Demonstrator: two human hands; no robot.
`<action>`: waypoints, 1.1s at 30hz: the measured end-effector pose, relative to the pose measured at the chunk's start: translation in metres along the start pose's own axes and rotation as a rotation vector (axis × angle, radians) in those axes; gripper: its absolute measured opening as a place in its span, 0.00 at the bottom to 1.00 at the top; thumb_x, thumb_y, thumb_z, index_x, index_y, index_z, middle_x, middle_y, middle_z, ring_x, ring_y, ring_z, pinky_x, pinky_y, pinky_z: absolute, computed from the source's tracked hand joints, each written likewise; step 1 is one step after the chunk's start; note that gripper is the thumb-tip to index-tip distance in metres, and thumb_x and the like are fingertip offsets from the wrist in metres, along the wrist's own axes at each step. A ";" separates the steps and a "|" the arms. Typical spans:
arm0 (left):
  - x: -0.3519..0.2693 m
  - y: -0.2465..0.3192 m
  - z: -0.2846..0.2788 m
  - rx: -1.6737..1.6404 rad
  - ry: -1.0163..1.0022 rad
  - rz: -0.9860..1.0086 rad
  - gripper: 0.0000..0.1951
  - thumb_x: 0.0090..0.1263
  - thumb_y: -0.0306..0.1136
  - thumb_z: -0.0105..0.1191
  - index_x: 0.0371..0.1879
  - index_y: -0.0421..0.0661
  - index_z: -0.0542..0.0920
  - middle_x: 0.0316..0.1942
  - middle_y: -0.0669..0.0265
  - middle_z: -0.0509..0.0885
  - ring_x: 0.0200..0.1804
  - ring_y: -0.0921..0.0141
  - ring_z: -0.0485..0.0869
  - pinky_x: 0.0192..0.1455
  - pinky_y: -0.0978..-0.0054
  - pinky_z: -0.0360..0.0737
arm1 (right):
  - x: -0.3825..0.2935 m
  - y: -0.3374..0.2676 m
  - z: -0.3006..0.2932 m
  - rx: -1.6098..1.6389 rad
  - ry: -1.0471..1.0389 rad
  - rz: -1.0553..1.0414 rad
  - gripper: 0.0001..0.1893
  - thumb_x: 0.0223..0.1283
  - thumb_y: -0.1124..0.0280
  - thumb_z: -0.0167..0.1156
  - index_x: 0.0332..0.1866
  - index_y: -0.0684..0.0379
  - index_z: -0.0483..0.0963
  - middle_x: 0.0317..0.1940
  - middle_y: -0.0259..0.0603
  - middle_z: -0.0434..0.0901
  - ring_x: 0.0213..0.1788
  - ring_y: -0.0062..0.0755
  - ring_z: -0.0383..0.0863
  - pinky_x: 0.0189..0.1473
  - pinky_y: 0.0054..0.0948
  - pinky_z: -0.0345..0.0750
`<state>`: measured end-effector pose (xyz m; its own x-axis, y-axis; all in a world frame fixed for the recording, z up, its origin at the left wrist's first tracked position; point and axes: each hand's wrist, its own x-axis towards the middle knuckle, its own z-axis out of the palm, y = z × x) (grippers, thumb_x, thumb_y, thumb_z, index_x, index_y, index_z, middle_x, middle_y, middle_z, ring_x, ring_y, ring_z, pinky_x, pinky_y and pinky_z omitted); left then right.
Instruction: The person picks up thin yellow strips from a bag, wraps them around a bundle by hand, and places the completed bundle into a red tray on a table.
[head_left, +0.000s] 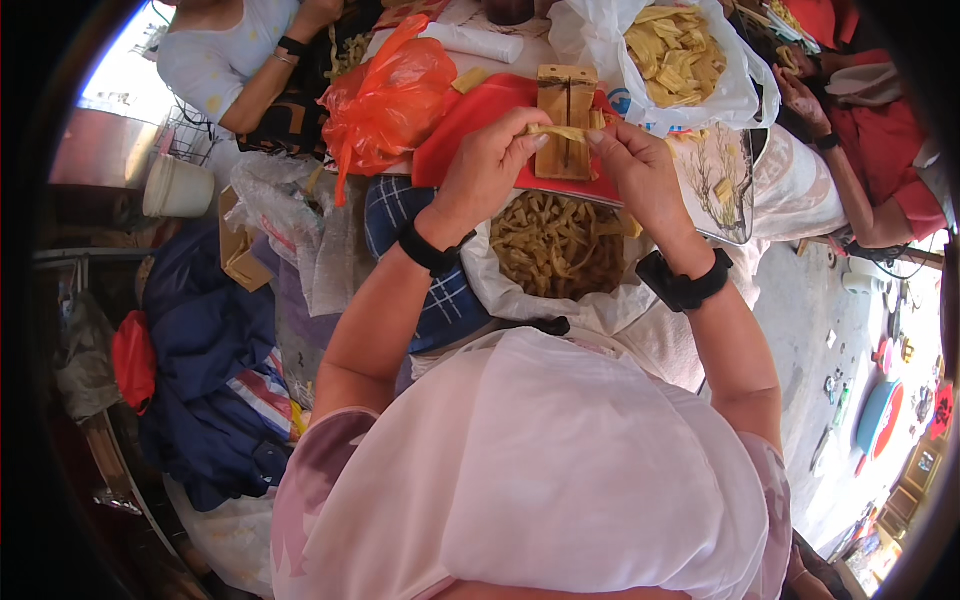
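My left hand (487, 161) and my right hand (641, 161) pinch the two ends of a pale yellow folded strip (559, 133), stretched level between them. Its material I cannot tell. Beneath the strip lies a wooden block (553, 159) with a lengthwise slot, on a red sheet (457, 150) at the table's near edge. Below it, close to my body, a white sack (487, 289) stands open, filled with knotted or twisted yellowish strips (559, 247). A white plastic bag (600, 37) of flat yellow pieces (671, 60) stands beyond my right hand.
An orange-red plastic bag (405, 97) sits left of the red sheet, near a white plastic roll (480, 43). A patterned tray (720, 187) is at the right with a yellow piece (723, 189). Other people sit at the upper left (225, 67) and right (885, 142).
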<state>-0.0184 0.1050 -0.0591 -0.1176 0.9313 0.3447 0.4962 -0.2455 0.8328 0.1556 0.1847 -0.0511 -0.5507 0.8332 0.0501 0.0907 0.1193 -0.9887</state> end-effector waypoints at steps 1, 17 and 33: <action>0.001 0.001 0.000 -0.004 -0.019 -0.078 0.07 0.71 0.27 0.46 0.45 0.43 0.74 0.26 0.74 0.69 0.28 0.82 0.65 0.30 0.85 0.65 | 0.003 0.001 -0.001 -0.002 -0.003 -0.014 0.13 0.62 0.67 0.55 0.24 0.63 0.71 0.15 0.26 0.66 0.19 0.14 0.61 0.22 0.20 0.61; -0.008 0.008 -0.001 0.354 -0.059 -0.322 0.12 0.70 0.34 0.43 0.46 0.42 0.74 0.26 0.59 0.78 0.31 0.67 0.79 0.35 0.72 0.74 | -0.003 0.014 -0.002 -0.438 0.095 -0.098 0.13 0.63 0.65 0.52 0.33 0.67 0.72 0.21 0.52 0.77 0.26 0.49 0.78 0.29 0.38 0.72; -0.036 0.021 -0.004 -1.044 -0.008 -0.458 0.13 0.68 0.26 0.50 0.50 0.40 0.74 0.40 0.68 0.79 0.41 0.76 0.78 0.46 0.78 0.76 | -0.049 0.001 0.012 0.194 0.020 -0.016 0.10 0.67 0.66 0.52 0.41 0.62 0.73 0.28 0.30 0.78 0.28 0.12 0.73 0.31 0.14 0.70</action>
<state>-0.0067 0.0650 -0.0522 -0.0961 0.9918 -0.0840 -0.5503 0.0174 0.8348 0.1725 0.1372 -0.0563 -0.5343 0.8427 0.0666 -0.0807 0.0275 -0.9964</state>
